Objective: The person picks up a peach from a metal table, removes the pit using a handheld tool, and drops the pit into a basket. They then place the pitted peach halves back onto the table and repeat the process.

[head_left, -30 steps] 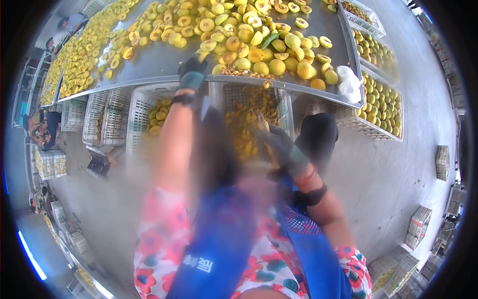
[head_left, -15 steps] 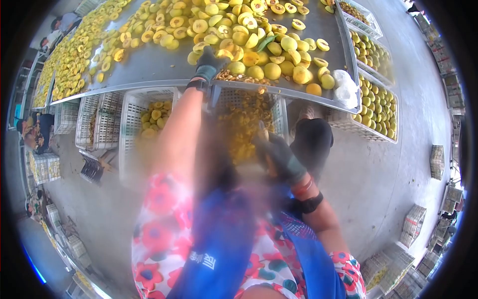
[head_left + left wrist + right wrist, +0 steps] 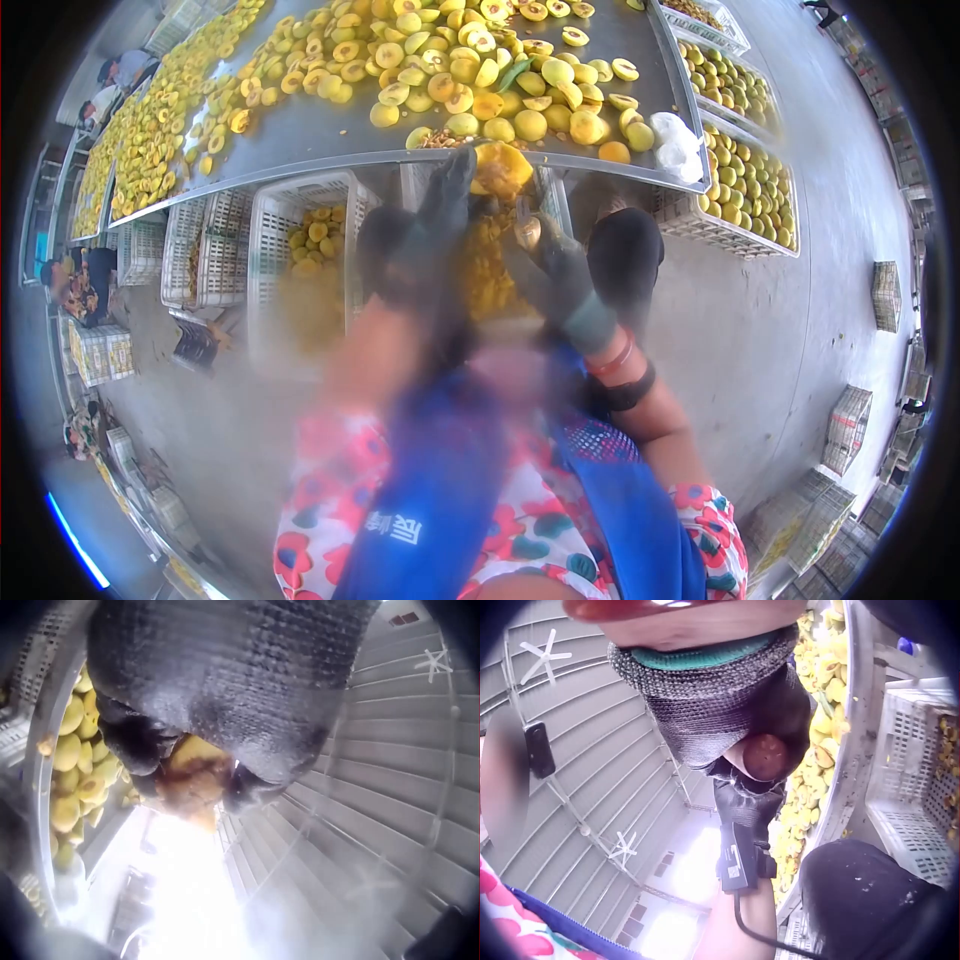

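Observation:
My gloved left hand (image 3: 440, 205) holds a yellow peach (image 3: 502, 168) just in front of the table's near edge. In the left wrist view the peach (image 3: 196, 780) shows wet, brownish flesh between the dark glove's fingers. My gloved right hand (image 3: 558, 275), a little lower and to the right, grips a wooden-handled tool (image 3: 527, 232) with a narrow metal end pointing up toward the peach. The round butt of its wooden handle (image 3: 766, 757) sticks out of the fist in the right wrist view. Most of the tool is hidden by the glove.
Halved and whole peaches (image 3: 425, 60) lie over the metal table (image 3: 300, 135), with a white plastic bag (image 3: 677, 147) at its right corner. A crate of peach pieces (image 3: 258, 260) stands below left. More peach crates (image 3: 770, 250) stand at right. My knees flank a bin of scraps (image 3: 490, 265).
My left hand reached right along the table to the peaches, then drew back over its edge with a peach. My right hand has risen slightly, and the two hands are now close together.

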Tool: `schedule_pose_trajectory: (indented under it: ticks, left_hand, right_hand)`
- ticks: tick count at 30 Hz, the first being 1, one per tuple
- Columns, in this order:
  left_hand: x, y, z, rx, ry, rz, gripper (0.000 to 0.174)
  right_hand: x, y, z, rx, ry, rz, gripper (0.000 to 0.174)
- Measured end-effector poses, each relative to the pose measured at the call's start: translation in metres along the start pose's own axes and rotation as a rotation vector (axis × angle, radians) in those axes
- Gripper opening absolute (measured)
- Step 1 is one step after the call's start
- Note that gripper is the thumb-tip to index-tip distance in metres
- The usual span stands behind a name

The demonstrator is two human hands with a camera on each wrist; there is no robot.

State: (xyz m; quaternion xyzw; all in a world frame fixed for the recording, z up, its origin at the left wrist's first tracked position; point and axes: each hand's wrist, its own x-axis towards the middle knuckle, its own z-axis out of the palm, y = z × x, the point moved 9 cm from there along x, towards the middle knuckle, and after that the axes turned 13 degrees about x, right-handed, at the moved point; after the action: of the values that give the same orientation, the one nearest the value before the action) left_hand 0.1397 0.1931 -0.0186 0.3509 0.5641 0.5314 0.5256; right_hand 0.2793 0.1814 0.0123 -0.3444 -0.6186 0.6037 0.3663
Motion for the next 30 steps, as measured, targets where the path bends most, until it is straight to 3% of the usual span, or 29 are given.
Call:
schedule_pose_trajectory:
  ticks: [6, 11, 15, 18, 21, 24, 26, 28, 30]
  left_hand:
    - [-0.032, 0.022, 0.023, 0.214, 0.043, 0.319, 0.046]
    - [-0.041, 0.031, 0.037, 0.523, 0.046, 0.535, 0.04]
    - [-0.045, 0.03, 0.042, 0.272, 0.03, 0.513, 0.038]
    - [-0.05, 0.032, 0.046, 0.25, 0.042, 0.532, 0.037]
    - [-0.048, 0.03, 0.051, 0.219, 0.023, 0.496, 0.042]
    - [-0.042, 0.017, 0.05, 0.164, -0.018, 0.4, 0.045]
    - [-0.038, 0.005, 0.052, 0.103, -0.079, 0.345, 0.046]
    - [-0.035, -0.011, 0.043, 0.254, 0.069, 0.398, 0.048]
    - [-0.036, -0.011, 0.042, 0.279, 0.082, 0.39, 0.05]
  right_hand:
    - [-0.013, -0.01, -0.019, -0.188, 0.138, -0.197, 0.028]
    - [-0.019, -0.007, -0.019, -0.062, 0.136, -0.206, 0.024]
    - [-0.022, -0.01, -0.013, 0.007, 0.11, -0.271, 0.023]
    - [-0.021, 0.01, -0.005, 0.009, 0.062, -0.096, 0.023]
    - [-0.023, 0.004, -0.002, 0.11, 0.038, -0.21, 0.017]
    - [-0.029, 0.032, 0.008, 0.669, -0.096, 0.28, 0.013]
    - [-0.035, 0.009, 0.008, 0.509, -0.22, 0.302, 0.014]
    - [-0.04, 0.01, 0.01, 0.516, -0.315, 0.37, 0.016]
    - [-0.042, 0.02, 0.014, 0.693, -0.387, 0.481, 0.018]
